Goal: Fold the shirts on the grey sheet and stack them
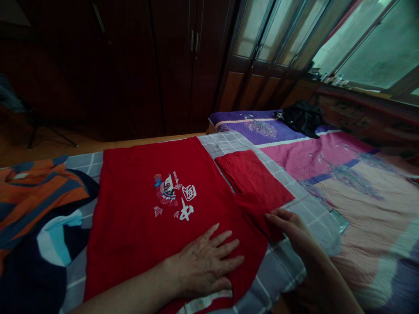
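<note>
Pressing a red printed T-shirt flat, the left hand spreads its fingers wide; the right hand rests its close-set fingers on the red sleeve.

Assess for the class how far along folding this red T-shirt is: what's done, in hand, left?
Done: the red T-shirt lies flat, print up, with a folded panel squared at its right. In hand: the right hand rests on its edge; the left hand presses it flat. Left: the printed body still looks unfolded.
</note>
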A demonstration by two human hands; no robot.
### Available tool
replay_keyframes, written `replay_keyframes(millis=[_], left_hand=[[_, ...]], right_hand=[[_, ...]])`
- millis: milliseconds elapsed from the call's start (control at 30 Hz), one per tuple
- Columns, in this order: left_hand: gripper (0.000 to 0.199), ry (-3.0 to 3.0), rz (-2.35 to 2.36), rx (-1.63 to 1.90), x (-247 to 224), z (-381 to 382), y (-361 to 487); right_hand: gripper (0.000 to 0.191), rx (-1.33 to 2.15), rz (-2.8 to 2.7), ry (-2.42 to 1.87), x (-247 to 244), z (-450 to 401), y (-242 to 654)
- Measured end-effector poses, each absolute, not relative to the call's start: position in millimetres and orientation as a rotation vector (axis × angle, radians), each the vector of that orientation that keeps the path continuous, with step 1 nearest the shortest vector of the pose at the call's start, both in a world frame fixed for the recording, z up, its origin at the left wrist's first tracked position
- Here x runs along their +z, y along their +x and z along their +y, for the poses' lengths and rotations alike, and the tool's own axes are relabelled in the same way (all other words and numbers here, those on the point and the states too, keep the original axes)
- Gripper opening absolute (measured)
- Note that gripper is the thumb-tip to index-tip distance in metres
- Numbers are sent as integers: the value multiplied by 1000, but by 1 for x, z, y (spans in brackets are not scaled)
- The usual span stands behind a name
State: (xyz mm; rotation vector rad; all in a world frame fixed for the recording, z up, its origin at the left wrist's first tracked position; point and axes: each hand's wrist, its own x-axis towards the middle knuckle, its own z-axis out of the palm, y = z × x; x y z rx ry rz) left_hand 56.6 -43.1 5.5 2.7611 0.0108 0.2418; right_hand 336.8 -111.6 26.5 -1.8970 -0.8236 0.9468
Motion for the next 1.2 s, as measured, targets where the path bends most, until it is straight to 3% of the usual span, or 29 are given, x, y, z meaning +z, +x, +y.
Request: replay_keyframes(millis=[233, 367, 567, 767, 867, 1200], left_hand=[[46, 2746, -3, 198, 9, -45, 65], [46, 2748, -42, 302, 12, -45, 66], [22, 2659, 291, 614, 12, -26, 51], [43, 2664, 461, 686, 5, -9, 47], [54, 2757, 350, 546, 0, -13, 51], [45, 2766, 204, 331, -5, -26, 55]], right_hand=[[28, 441, -1010, -1936, 39, -91, 324], [26, 135, -1558, -1937, 45, -85, 283], [27, 18, -2282, -1859, 25, -100, 230], [38, -113, -2219, -1766, 9, -129, 243], [30, -139, -2189, -1745, 7, -142, 256], [20, -317, -2005, -1991, 0, -160, 293]])
